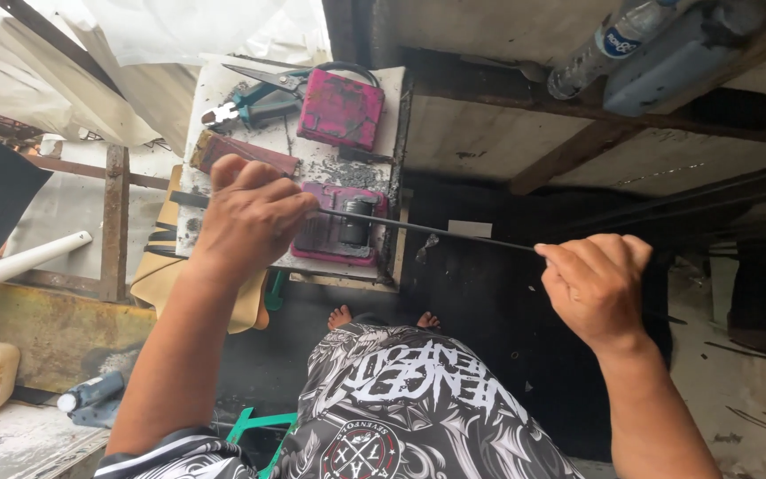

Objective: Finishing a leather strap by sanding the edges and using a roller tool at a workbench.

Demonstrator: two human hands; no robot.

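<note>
Both hands grip a thin black rod (436, 232), left hand (250, 217) closed over the worktop (312, 164), right hand (596, 284) pinching its far end.

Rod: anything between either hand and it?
No. Both hands already grip the rod: left hand at its end over the small table, right hand at the other end. Nothing visible intervenes.

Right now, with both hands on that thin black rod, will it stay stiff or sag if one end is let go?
The rod runs straight between the left hand and right hand with no visible droop, so it is probably fairly stiff. It is thin and long, so it may flex or whip a little. Being round, it would likely roll on the small table.
</note>
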